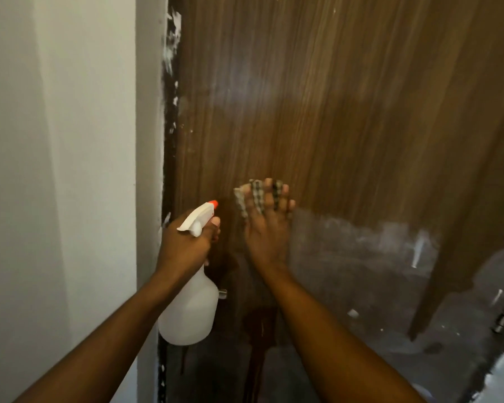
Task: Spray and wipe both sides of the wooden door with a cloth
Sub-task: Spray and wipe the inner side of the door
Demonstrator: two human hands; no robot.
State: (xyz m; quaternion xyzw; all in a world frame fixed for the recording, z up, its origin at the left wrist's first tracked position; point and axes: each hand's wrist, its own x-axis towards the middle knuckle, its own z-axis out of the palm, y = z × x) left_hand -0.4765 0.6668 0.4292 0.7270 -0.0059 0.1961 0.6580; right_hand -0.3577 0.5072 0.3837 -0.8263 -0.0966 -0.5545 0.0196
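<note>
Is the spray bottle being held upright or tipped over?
Roughly upright: the spray bottle hangs body-down from the left hand, orange nozzle on top.

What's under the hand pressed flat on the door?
A checked cloth lies under the right hand, showing between and past its fingers, flat against the wooden door. The palm covers the rest, so its full extent cannot be seen. The left hand grips a spray bottle.
</note>
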